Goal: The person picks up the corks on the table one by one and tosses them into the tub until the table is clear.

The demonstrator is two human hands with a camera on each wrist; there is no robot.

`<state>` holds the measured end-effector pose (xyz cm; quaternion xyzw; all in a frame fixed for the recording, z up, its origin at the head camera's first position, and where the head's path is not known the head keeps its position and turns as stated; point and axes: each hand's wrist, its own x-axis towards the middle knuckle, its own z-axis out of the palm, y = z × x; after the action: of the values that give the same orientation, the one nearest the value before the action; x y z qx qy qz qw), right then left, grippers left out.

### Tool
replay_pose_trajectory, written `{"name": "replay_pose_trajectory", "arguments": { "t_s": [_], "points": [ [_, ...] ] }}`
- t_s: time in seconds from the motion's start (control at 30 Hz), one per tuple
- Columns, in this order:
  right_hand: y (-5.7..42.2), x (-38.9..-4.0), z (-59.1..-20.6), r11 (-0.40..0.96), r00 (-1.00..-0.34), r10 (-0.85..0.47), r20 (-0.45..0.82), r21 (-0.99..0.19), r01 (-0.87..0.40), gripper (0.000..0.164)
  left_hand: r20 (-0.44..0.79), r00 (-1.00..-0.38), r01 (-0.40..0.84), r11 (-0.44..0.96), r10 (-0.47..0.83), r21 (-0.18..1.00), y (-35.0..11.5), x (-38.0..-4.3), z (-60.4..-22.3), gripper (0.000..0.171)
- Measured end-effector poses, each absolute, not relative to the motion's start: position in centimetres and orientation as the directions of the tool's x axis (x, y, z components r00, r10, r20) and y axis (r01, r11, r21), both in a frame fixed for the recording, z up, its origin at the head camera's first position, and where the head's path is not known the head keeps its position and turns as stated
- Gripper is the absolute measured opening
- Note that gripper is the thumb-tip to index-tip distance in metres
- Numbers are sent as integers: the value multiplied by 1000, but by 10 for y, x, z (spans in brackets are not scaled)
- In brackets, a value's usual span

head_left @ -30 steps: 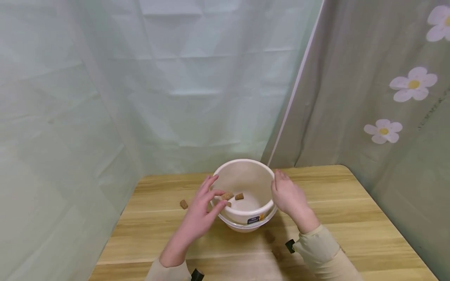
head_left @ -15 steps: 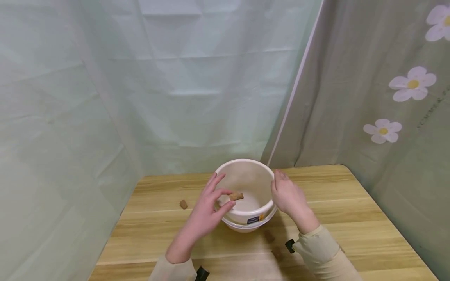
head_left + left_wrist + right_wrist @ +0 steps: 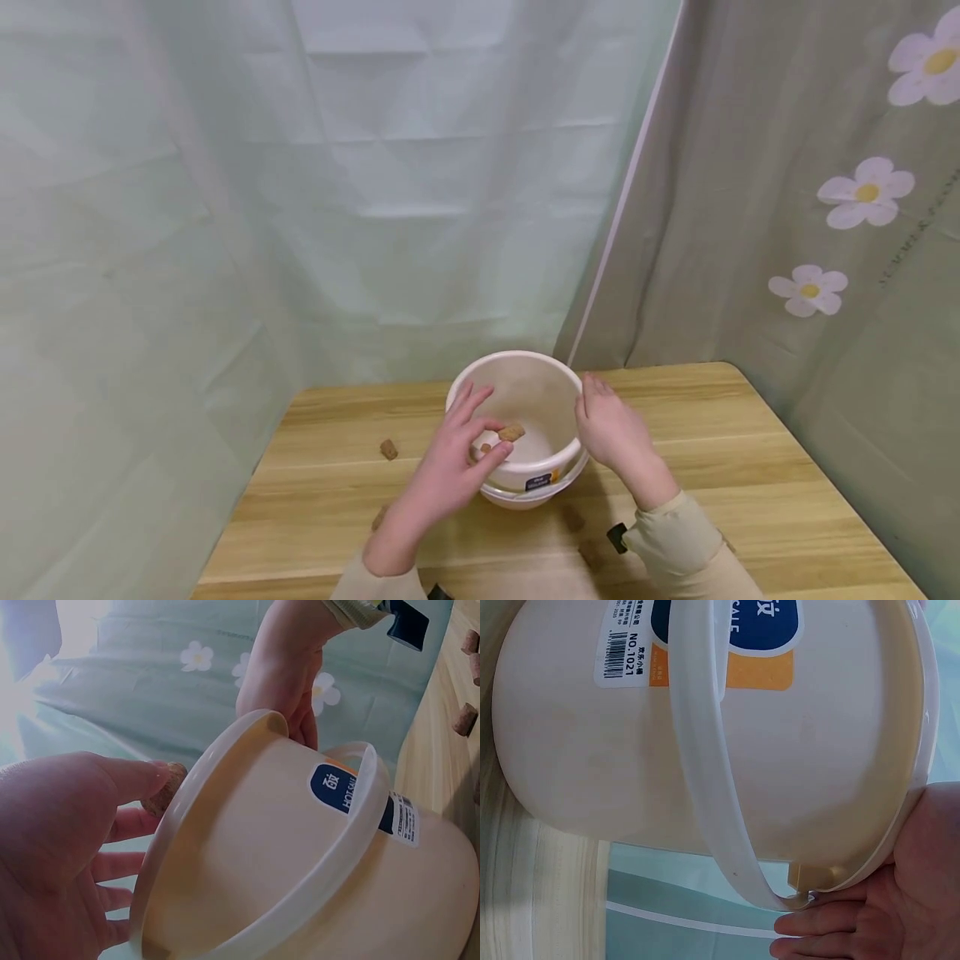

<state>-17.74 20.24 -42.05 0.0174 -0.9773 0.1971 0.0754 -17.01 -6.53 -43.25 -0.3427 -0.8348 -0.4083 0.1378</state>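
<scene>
At the far left we see the pale green curtain (image 3: 112, 292) behind the wooden table (image 3: 300, 500). A lone cork (image 3: 387, 449) lies on the boards, and nearer us a second cork (image 3: 379, 517) is partly hidden by the forearm. The left hand (image 3: 448, 462) comes next: its thumb and index finger pinch a third cork (image 3: 512, 433) over the mouth of the bucket, while the other fingers are spread. Through the gap between finger and thumb we make out another small brown piece (image 3: 486, 448), seemingly inside the bucket. The white plastic bucket (image 3: 536, 392) stands upright, its handle (image 3: 705, 772) swung down across the labelled front. Two corks (image 3: 573, 518) lie on the table in the shade just before it. The right hand (image 3: 617, 427) rests at the bucket's right rim, fingers close together beside the handle joint (image 3: 802, 876); we cannot tell where its thumb lies. Rightmost hangs the flowered curtain (image 3: 866, 192).
</scene>
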Motion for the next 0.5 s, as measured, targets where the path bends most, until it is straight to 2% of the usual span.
{"name": "replay_pose_trajectory", "arguments": {
  "t_s": [0.23,0.5],
  "points": [
    [203,-177,-420,922,-986,-11,168,-381,-75,57,520,-705,707,418,482,570,-58,-170,-430,19],
    [202,-176,-422,926,-986,-13,167,-370,-75,57,493,-710,701,435,503,565,-54,-167,-429,18]
  ]
}}
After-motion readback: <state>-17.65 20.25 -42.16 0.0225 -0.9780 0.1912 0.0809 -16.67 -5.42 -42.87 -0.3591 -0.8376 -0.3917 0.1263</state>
